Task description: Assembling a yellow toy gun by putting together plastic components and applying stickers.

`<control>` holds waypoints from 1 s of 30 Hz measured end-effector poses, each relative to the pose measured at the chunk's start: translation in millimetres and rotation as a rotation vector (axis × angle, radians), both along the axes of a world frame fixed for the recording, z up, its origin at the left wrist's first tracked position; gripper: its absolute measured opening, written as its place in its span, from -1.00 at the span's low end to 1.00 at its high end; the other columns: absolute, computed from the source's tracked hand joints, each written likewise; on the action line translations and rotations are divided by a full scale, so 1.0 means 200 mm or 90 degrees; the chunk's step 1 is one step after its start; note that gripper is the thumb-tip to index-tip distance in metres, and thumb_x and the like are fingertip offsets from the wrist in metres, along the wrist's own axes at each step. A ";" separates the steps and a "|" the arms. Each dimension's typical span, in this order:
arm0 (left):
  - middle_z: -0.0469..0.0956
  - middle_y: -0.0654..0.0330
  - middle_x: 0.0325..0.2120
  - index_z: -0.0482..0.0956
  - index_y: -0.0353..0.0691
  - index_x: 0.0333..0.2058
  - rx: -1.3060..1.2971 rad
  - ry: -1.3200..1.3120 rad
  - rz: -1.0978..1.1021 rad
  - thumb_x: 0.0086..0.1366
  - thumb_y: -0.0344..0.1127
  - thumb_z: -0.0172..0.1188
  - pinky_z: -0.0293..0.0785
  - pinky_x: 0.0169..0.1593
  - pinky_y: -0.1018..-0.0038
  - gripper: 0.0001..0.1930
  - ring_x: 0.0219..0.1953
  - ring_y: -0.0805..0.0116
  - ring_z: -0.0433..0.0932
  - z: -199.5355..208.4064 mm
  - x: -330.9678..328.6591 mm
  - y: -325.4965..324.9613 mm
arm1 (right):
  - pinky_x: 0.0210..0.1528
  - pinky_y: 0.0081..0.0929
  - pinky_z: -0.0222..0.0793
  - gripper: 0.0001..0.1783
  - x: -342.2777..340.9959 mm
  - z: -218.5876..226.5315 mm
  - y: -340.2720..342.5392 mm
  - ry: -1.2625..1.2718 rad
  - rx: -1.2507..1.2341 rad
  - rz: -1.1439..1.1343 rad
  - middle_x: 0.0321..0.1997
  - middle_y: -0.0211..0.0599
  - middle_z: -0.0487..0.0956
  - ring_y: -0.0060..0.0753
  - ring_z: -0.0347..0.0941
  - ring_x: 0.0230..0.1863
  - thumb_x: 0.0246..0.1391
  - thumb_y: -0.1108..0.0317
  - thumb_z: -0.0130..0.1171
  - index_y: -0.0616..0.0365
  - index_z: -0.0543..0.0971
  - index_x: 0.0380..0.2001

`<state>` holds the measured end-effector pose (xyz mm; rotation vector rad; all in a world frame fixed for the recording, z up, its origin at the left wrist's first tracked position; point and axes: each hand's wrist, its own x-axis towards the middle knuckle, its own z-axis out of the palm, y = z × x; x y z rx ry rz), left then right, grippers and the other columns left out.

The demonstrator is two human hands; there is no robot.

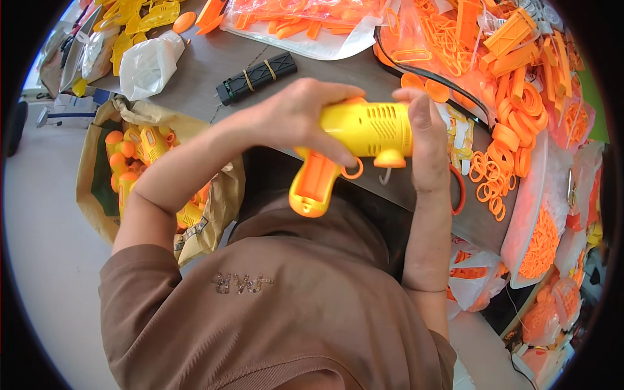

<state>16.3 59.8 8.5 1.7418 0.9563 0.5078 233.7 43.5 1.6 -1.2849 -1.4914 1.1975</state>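
Observation:
A yellow toy gun (pixel 354 127) with slotted vents hangs over the table's near edge, its grip pointing down. An orange compartment in the grip (pixel 311 185) faces up at me, and an orange ring trigger (pixel 353 170) sits beside it. My left hand (pixel 289 117) is wrapped round the back of the body, thumb underneath. Against the front end, my right hand (pixel 426 143) cups the toy with its palm; some of its fingers are hidden. A round yellow knob (pixel 390 158) sticks out below the barrel, near a small pale hook (pixel 385 176).
A black case bound with rubber bands (pixel 257 78) lies beyond my left forearm. At left, a brown sack (pixel 97 188) holds several yellow-orange toys. Orange rings (pixel 494 172), loose orange parts (pixel 520 123) and a white tray (pixel 525 263) crowd the right side. Red scissor-like handles (pixel 458 190) lie by my right wrist.

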 end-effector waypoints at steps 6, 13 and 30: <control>0.50 0.02 -0.04 0.28 -0.49 0.14 -0.333 -0.449 0.031 -0.11 -0.20 0.41 0.39 0.07 0.41 -0.16 -0.03 0.29 0.51 -0.07 -0.09 -0.03 | -0.17 -0.59 0.34 -0.40 -0.13 0.21 0.05 0.099 0.119 0.110 -0.26 -0.27 0.48 -0.49 0.42 -0.20 0.10 -0.08 0.16 0.31 0.43 -0.12; 0.50 0.06 -0.05 0.29 -0.42 0.12 -0.421 -0.620 0.003 -0.14 -0.30 0.41 0.34 0.11 0.41 -0.19 -0.02 0.29 0.50 -0.18 -0.10 -0.10 | -0.16 -0.60 0.37 -0.38 -0.24 0.38 0.07 -0.215 0.301 0.199 -0.24 -0.24 0.55 -0.55 0.47 -0.19 0.02 -0.05 0.26 0.33 0.48 -0.11; 0.49 0.10 -0.04 0.30 -0.37 0.12 -0.345 -0.581 0.009 -0.23 -0.45 0.40 0.31 0.14 0.40 -0.18 0.00 0.30 0.47 -0.12 -0.07 -0.12 | -0.32 -0.61 0.37 -0.31 -0.18 0.31 0.03 0.037 0.129 0.099 -0.16 -0.22 0.52 -0.51 0.44 -0.33 0.17 -0.11 0.02 0.31 0.33 0.10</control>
